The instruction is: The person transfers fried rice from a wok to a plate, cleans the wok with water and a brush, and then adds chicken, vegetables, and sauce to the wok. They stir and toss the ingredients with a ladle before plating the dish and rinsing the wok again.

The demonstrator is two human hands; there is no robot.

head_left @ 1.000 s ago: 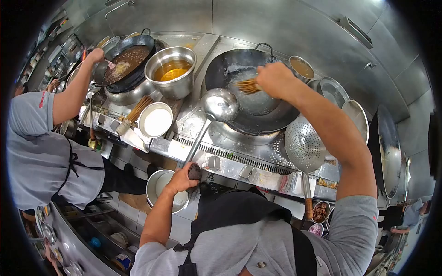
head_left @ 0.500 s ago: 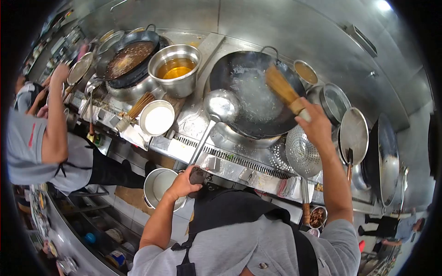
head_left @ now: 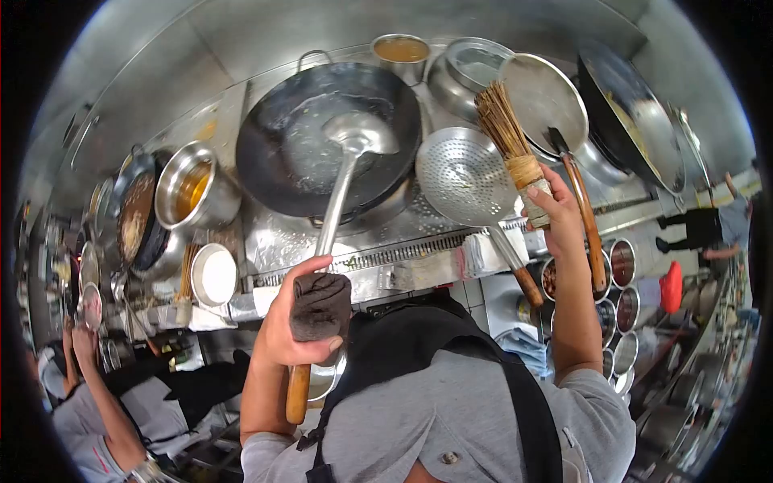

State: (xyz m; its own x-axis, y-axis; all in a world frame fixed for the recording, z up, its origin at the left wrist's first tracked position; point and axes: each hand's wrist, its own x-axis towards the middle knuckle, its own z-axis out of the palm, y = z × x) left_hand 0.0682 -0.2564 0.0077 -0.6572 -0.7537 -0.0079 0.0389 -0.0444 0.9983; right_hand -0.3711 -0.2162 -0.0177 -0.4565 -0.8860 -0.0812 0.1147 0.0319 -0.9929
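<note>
We had two bamboo brushes: one bamboo brush [head_left: 506, 129] upright in our right hand [head_left: 561, 211], whose fingers were wrapped around its bound grip, and a second brush [head_left: 186, 278] beside one white-filled bowl [head_left: 200, 278]. Our left hand [head_left: 279, 332] clasped one ladle [head_left: 338, 189] through one dark cloth [head_left: 319, 307], its scoop inside the large wok [head_left: 259, 157]. One perforated strainer [head_left: 463, 177] lay between wok and right hand; one pot [head_left: 225, 203] of amber liquid stood left of the wok. The upright bristles partly blocked a round sieve [head_left: 555, 95]. The cloth hid part of the ladle's handle, and we couldn't tell whether the scoop touched the wok's bottom. Another person [head_left: 137, 410] was cut off at lower left.
</note>
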